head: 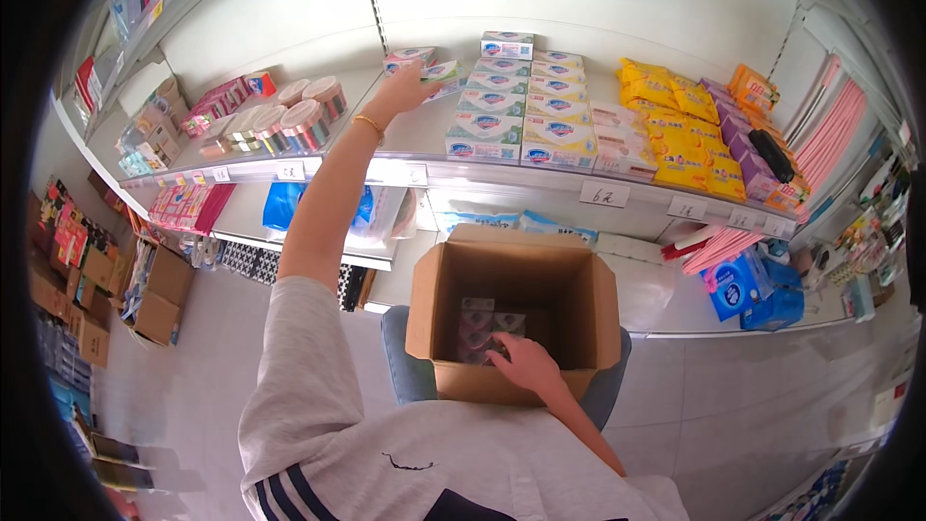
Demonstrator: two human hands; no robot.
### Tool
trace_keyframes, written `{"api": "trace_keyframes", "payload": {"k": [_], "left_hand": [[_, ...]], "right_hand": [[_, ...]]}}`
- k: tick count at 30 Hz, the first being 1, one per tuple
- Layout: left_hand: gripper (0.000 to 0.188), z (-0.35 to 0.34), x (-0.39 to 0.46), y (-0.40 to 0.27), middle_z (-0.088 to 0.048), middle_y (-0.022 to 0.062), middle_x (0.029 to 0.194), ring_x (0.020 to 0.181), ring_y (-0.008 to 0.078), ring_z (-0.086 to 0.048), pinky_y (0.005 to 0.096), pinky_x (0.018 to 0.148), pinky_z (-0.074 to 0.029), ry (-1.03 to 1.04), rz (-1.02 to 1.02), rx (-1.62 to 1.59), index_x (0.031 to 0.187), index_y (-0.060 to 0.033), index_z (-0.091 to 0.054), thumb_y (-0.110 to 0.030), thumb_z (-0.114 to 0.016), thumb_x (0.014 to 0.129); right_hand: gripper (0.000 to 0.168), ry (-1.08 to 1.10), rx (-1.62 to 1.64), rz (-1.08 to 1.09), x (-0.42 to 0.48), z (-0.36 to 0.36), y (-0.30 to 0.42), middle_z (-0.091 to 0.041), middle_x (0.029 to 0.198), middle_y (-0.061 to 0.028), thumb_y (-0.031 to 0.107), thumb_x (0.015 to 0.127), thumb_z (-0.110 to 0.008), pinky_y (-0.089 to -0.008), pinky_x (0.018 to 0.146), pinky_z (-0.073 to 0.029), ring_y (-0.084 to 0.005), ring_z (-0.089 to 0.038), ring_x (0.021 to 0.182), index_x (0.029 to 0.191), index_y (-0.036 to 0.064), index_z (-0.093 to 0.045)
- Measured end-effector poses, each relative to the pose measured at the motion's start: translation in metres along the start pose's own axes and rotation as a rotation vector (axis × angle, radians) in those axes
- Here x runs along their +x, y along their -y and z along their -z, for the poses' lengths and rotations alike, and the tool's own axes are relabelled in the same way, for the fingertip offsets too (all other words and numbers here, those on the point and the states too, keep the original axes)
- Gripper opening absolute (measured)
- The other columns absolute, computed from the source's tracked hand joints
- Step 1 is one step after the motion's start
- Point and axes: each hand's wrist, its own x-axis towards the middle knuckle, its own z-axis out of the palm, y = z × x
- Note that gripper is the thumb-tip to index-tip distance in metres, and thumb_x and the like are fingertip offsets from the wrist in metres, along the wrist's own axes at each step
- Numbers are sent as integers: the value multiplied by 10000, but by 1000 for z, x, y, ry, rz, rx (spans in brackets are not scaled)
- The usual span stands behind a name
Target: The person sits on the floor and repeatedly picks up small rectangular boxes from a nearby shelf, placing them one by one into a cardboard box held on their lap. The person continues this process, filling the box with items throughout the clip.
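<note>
My left hand reaches onto the shelf at the back. Its fingers are at a pink-and-white soap box and a tilted green-and-white soap box; whether they grip either is hard to make out. My right hand dips over the near rim of an open cardboard carton, thumb and fingers apart, nothing visible between them. Small soap boxes lie inside the carton below and beside that hand. Right of my left hand stand rows of green-and-white soap boxes and yellow-and-white soap boxes.
Left on the shelf are round lidded tubs. Yellow soap packets, purple boxes and a black object sit at the right. A price-tag rail edges the shelf. Blue tissue packs rest lower right.
</note>
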Motion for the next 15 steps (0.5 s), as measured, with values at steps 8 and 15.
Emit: {"api": "trace_keyframes", "payload": {"k": [8, 15], "left_hand": [[841, 52, -105, -26, -674, 160, 1210, 1115, 360, -633, 453, 939, -530, -562, -294, 157, 1457, -65, -522, -159, -899, 711], [890, 16, -274, -71, -652, 167, 1315, 1183, 287, -649, 406, 1032, -515, -520, -249, -212, 1414, -9, -536, -40, -951, 627]], "right_hand": [[501, 33, 3, -35, -1, 1, 0, -715, 1126, -221, 387, 986, -607, -502, 895, -541, -421, -672, 1047, 1384, 86, -562], [658, -100, 623, 27, 2, 3, -8, -653, 1312, -167, 365, 1047, -579, -401, 916, -547, -256, -690, 1061, 1603, 116, -331]]}}
